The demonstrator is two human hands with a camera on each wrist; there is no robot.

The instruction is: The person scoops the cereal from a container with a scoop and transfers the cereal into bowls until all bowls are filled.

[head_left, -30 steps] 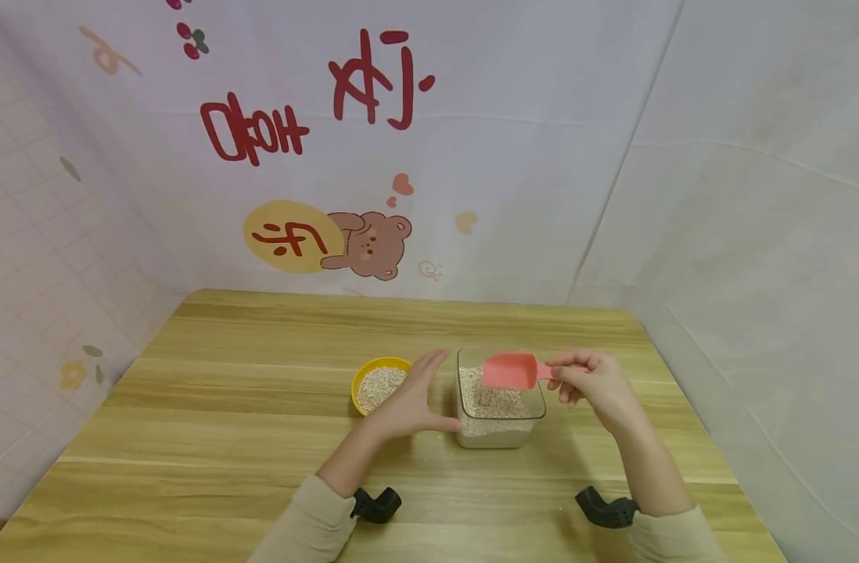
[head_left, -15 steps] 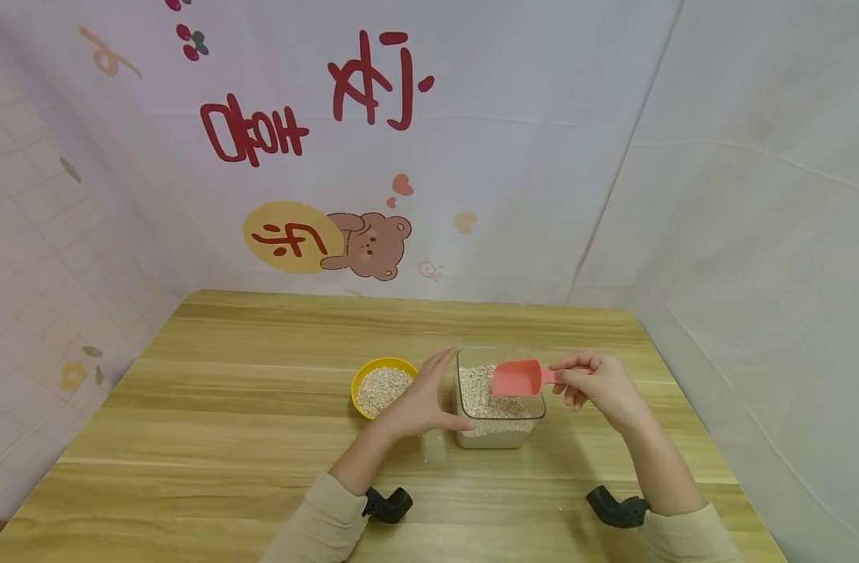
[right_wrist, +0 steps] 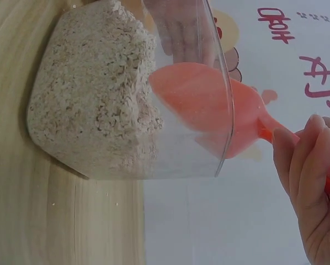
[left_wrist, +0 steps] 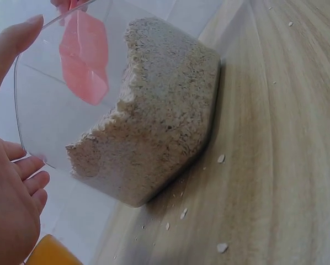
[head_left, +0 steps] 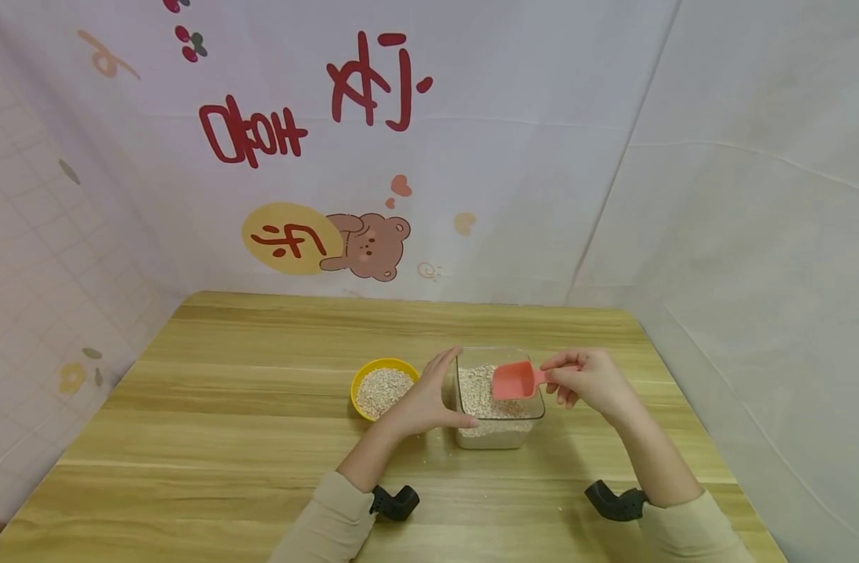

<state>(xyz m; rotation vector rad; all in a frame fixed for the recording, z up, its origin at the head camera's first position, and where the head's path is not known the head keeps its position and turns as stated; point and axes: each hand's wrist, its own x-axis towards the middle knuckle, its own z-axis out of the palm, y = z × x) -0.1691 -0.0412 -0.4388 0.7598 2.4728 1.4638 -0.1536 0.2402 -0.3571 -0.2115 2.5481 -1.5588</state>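
Note:
A square clear container [head_left: 489,445] stands on the table, part filled with oat flakes [left_wrist: 159,105]. My left hand [head_left: 425,403] spreads around its left side, thumb at the near rim and fingertips by the far left corner. In the left wrist view those fingers [left_wrist: 30,165] lie right at the clear wall, fairly straight. My right hand [head_left: 590,383] pinches the handle of a pink scoop [head_left: 512,381] between thumb and fingers. Its bowl hangs tilted inside the container, low over the oats, as the right wrist view shows through the wall.
A yellow bowl [head_left: 386,360] of oat flakes stands left of the container, partly behind my left hand. Several loose flakes [left_wrist: 221,159] lie on the wooden table [head_left: 246,438]. A printed white cloth [head_left: 528,156] hangs behind the table.
My left hand has moved right from beside the bowl to the container's side. The scoop has shifted slightly right and dipped toward the oats inside the container.

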